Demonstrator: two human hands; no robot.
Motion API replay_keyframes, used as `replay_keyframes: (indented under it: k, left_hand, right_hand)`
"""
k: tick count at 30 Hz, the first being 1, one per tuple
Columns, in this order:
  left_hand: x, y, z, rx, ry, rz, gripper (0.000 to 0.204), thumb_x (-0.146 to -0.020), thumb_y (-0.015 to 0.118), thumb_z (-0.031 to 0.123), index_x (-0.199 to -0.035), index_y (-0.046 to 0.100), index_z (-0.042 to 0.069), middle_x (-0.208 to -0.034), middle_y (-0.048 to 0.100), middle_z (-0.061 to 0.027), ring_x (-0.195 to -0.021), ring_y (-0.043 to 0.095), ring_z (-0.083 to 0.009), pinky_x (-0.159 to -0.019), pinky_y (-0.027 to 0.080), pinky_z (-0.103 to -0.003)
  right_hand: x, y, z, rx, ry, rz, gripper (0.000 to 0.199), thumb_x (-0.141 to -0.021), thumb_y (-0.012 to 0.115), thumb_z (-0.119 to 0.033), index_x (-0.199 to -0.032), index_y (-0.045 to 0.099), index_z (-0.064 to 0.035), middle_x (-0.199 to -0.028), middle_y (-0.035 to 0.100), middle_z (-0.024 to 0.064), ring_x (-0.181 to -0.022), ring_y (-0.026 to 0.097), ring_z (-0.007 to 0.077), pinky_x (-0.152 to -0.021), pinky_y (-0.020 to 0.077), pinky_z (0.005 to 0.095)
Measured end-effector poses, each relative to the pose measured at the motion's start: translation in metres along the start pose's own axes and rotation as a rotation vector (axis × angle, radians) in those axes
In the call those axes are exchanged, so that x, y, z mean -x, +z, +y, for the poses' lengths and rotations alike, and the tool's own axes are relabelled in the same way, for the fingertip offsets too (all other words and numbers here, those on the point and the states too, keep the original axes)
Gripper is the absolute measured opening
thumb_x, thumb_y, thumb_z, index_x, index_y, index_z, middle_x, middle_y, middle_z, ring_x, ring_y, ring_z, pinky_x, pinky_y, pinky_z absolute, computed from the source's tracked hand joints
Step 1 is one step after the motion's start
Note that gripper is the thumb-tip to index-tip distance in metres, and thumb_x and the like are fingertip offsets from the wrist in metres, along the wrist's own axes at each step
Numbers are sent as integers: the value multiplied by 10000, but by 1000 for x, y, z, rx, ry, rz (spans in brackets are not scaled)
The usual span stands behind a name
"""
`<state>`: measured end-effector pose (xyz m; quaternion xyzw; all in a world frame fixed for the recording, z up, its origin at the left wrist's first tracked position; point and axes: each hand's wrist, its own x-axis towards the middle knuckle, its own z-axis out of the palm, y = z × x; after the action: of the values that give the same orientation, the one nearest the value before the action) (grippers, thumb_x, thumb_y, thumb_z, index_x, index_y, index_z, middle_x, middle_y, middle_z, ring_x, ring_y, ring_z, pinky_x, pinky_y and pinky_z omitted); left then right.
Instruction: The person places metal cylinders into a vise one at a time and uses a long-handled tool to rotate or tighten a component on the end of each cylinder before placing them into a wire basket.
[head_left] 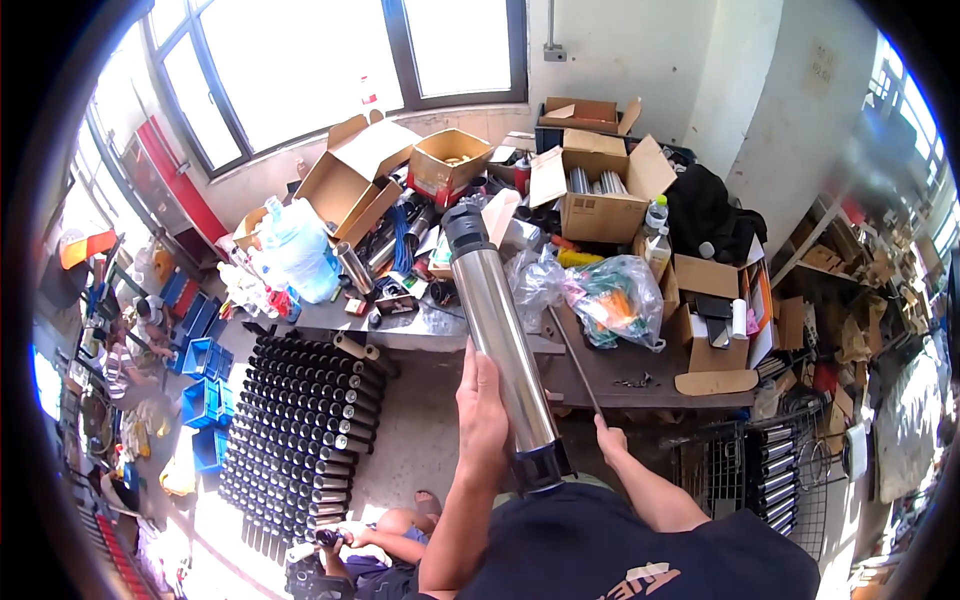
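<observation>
Workbench [600,375] clutter surrounds you: open cardboard boxes [600,195] holding metal tubes. Your left hand [482,415] grasps the steel cylinder [500,335]; right hand [610,440] grips a thin rod [575,365].

Daylight enters through the large windows [330,60] at the top, which are blown out to white. A bright sun patch falls on the floor [215,520] at lower left. The steel tube [500,330] shows streaked glare along its length. Fisheye bending is strong toward a black rim. The right edge is soft, with blue fringing; the centre is sharp.
</observation>
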<state>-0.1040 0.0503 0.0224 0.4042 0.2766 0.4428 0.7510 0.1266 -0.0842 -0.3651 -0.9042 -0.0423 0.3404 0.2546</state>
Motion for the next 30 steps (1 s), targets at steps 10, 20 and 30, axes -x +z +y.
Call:
replay_keyframes:
  k: [10, 20, 30]
  left_hand:
    - [-10, -32, -18, 387, -252, -84, 753, -1024, 287, 649, -1132, 579, -37, -910, 646, -117, -765, 682, -242, -672, 590, -390]
    - [-13, -36, -64, 643, -318, -165, 644, -1031, 302, 593, -1292, 480, 31, -1054, 590, -142, -841, 629, -260, -682, 582, -396]
    - [-15, -44, -87, 541, -459, -120, 712, -1013, 385, 612, -1191, 525, -63, -1044, 603, -159, -872, 635, -272, -747, 601, -415]
  right_hand:
    - [-40, 34, 19, -328, 38, -342, 621, -943, 562, -668, -647, 511, -124, -547, 423, -11, -398, 343, 149, -401, 300, 316]
    - [-19, 22, 64, -326, 74, -455, 577, -1000, 506, -610, -824, 647, -80, -668, 470, -20, -518, 397, 119, -470, 352, 299]
    - [30, -11, 71, 49, -169, 133, 685, -923, 565, -672, -752, 675, -18, -620, 622, 142, -645, 661, 312, -594, 465, 442]
